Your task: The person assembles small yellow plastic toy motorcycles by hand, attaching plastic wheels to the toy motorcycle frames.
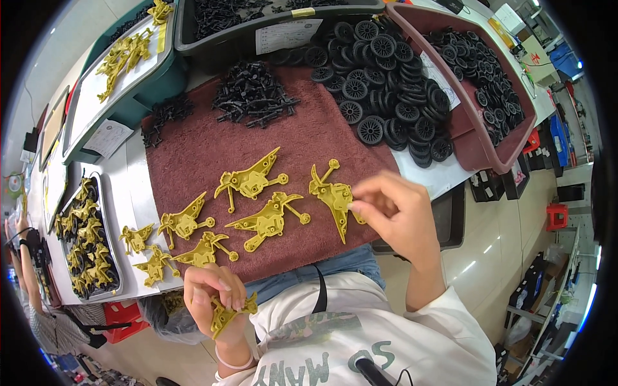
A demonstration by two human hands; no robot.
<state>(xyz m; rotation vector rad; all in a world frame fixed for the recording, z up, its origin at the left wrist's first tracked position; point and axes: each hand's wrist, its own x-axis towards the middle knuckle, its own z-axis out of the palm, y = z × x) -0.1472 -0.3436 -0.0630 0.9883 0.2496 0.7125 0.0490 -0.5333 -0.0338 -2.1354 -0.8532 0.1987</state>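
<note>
Right hand (404, 215) pinched on yellow frame (333, 199), tip (342, 235) and axis bodyward, left hand (211, 294) curled round second frame (224, 316).

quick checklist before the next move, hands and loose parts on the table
1. Left hand has a piece: ok, it holds a small yellow piece off the cloth.
2. Right hand at a part: ok, fingertips are at the edge of the rightmost yellow piece.
3. Right hand's grip firm: cannot tell, the fingers hide it.
4. Black wheels in the open: ok, heaped beyond the right hand.
5. Small black parts in the open: ok, piled on the cloth.
6. Every loose yellow piece on the cloth: not ok, the leftmost lies on the white table.
</note>
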